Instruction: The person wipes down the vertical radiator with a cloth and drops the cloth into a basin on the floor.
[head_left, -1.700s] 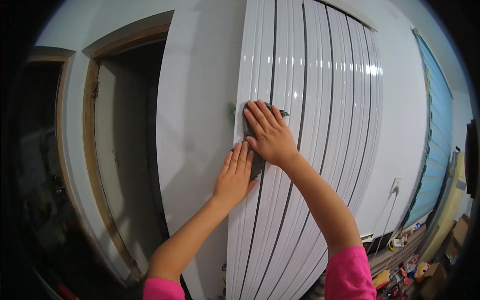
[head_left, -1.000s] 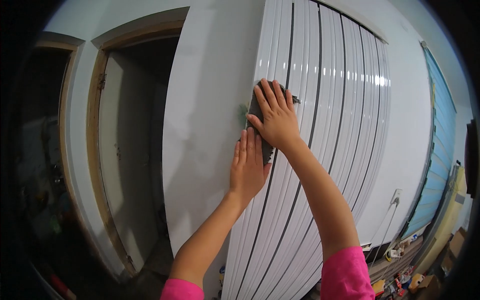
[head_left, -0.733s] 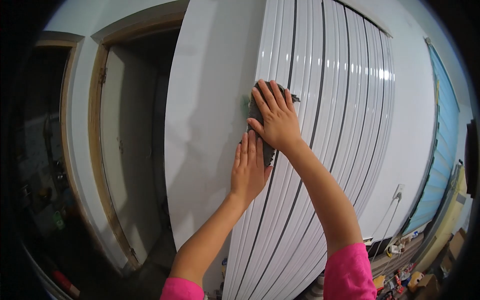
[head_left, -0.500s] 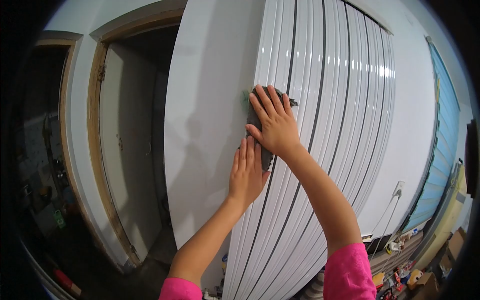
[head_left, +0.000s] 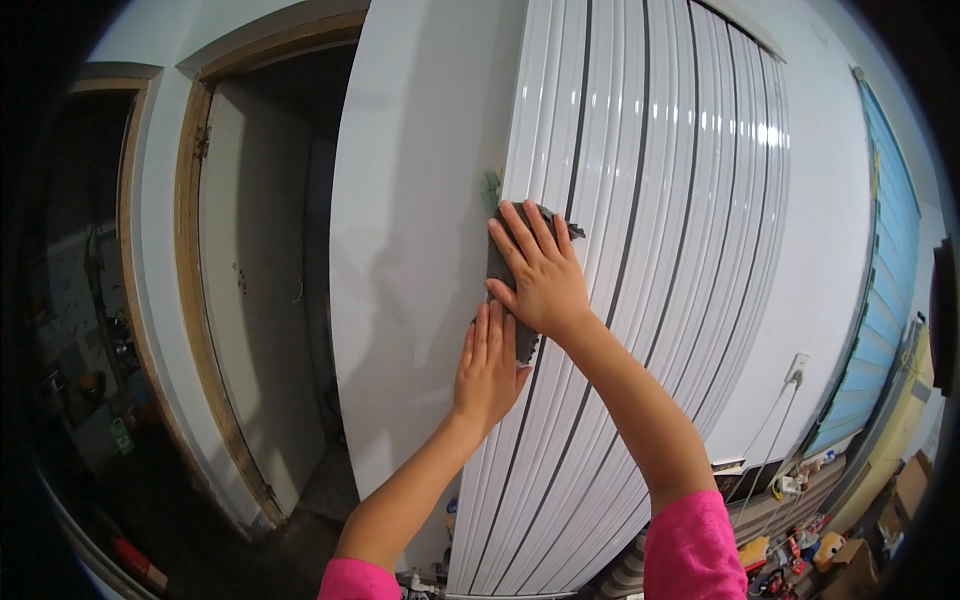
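Note:
A dark grey cloth [head_left: 498,264] lies flat against the left edge of a glossy white ribbed panel [head_left: 610,280] with dark grooves. My right hand [head_left: 545,280] presses on the upper part of the cloth, its fingers spread and pointing up. Just below and to the left, my left hand [head_left: 488,370] rests on the cloth's lower part with its fingers stretched out. My right thumb is close to the left fingertips. A ragged corner of the cloth sticks out to the right of my right fingers.
Left of the panel is a white wall [head_left: 410,260], then an open door [head_left: 255,290] in a wooden frame. At the right are a socket [head_left: 797,365] with a plugged-in cord and a blue blind [head_left: 885,270]. Cardboard boxes [head_left: 855,570] and clutter lie low at the right.
Both hands and the cloth first moved up the panel's left edge, then slid back down it. Both hands have stayed flat on the cloth.

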